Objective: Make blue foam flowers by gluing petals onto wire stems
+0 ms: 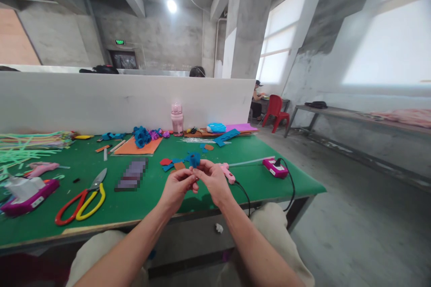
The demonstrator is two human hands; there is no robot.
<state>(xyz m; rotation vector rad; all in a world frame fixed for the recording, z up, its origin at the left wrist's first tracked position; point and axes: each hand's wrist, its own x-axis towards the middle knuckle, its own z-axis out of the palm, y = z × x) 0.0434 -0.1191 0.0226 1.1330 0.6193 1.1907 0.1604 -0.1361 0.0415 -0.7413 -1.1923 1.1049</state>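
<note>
My left hand (177,187) and my right hand (213,178) meet above the front edge of the green table (141,206). Together they pinch a small blue felt flower (194,159), which sticks up between the fingertips. A pink glue gun (227,172) lies on the table just right of my right hand, its black cord running off the edge. Loose felt scraps in red, blue and brown (172,163) lie just beyond my hands.
Red and yellow scissors (82,198) lie at the left front, a magenta box (28,193) further left. A pink power strip (276,168) sits at the right. Blue felt flowers on an orange sheet (138,141), a pink bottle (177,117) and a white divider (128,98) stand behind.
</note>
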